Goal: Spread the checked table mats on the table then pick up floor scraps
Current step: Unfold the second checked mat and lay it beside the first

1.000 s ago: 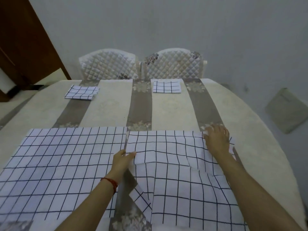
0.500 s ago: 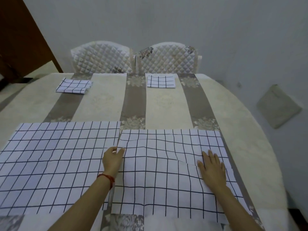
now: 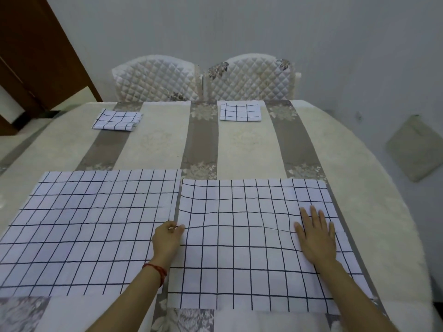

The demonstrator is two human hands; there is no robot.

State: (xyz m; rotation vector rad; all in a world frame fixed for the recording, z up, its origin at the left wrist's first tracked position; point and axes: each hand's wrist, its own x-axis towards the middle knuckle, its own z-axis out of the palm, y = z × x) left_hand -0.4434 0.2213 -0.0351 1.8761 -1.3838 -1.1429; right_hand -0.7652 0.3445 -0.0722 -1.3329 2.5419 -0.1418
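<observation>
Two spread mats: white black-checked cloth table mats, left (image 3: 88,231), right (image 3: 251,248), 6 o'clock on table (image 3: 249,149)
Left hand (image 3: 166,240): pinching right mat's left edge
Right hand (image 3: 316,236): flat, fingers straight, pressing right mat

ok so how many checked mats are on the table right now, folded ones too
4. Near left mat and near right mat, both spread flat; far left mat and far right mat, folded by the chairs. No others show in this view.
</observation>
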